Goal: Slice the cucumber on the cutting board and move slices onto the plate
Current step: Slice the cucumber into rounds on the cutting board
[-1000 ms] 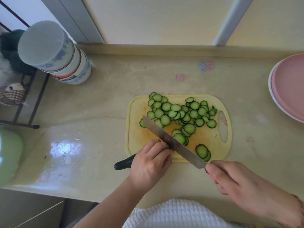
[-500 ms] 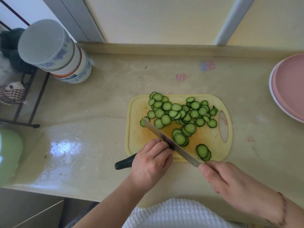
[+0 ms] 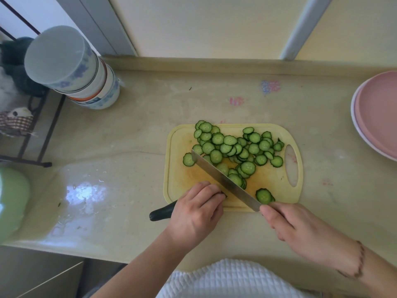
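Holding cucumber [image 3: 161,212] under left grip [image 3: 196,214] | right grip [image 3: 300,231] clasps knife [image 3: 223,181] beside it

We're seeing bare counter [image 3: 133,134] between the cutting board [image 3: 176,168] and the stacked bowls [image 3: 86,82], plus a lane running right toward the pink plate [image 3: 378,117]. Slices [image 3: 234,147] are crowding the board's far half; the knife [image 3: 223,181] is crossing it diagonally.

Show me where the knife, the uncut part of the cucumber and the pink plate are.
knife [image 3: 223,181]: head view, middle of the steel blade.
uncut part of the cucumber [image 3: 161,212]: head view, dark green end sticking out left of the left hand.
pink plate [image 3: 378,117]: head view, bare pink inner surface at the right edge.
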Available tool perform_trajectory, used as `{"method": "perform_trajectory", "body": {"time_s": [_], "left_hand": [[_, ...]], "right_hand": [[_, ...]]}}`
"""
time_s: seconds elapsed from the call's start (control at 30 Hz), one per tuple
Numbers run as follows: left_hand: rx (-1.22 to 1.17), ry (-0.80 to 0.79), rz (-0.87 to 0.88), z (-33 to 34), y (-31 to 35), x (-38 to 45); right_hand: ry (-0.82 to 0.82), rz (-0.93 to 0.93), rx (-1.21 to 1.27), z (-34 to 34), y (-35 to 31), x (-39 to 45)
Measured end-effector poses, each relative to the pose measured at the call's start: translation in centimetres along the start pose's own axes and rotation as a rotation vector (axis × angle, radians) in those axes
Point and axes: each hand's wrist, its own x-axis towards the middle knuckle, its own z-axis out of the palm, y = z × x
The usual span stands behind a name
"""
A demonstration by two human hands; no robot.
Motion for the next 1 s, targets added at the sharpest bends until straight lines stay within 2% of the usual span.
{"method": "perform_trajectory", "body": {"time_s": [0.47, 1.0], "left_hand": [[-0.024, 0.015, 0.002, -0.1, 0.1, 0.1], [-0.026, 0.021, -0.014, -0.1, 0.2, 0.2]], "right_hand": [[-0.048, -0.032, 0.092, -0.6, -0.8, -2.1], [-0.005, -0.043, -0.001, 1.9, -0.7, 1.1]]}}
